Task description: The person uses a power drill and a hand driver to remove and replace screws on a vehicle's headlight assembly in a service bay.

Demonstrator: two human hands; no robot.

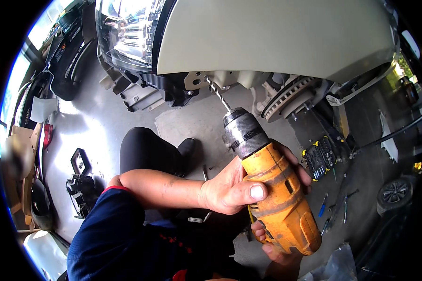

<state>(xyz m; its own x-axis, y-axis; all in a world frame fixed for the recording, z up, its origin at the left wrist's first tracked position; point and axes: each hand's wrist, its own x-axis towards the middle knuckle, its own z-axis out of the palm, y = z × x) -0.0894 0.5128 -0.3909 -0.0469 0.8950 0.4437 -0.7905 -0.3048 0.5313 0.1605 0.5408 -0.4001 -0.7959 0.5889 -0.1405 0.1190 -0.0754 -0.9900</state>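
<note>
My left hand (239, 189) is closed round the body of a worn yellow drill (279, 201), just behind its knurled chuck (243, 131), with the thumb over the housing. Lower down, my right hand (272, 248) grips the drill's partly hidden handle. A twist bit (218, 91) points up to a holed metal bracket (194, 80) under the cream body panel (272, 33); its tip appears at or very near the bracket, contact unclear. Beside the panel is a headlight (126, 28).
A brake disc (286, 96) hangs right of the bracket. On the grey floor (173, 117) lie a tool case (319, 157), several hand tools (322, 204) and black parts (79, 196). Removed bumper pieces (68, 56) and cardboard (26, 140) line the left; a wheel (394, 192) is at right.
</note>
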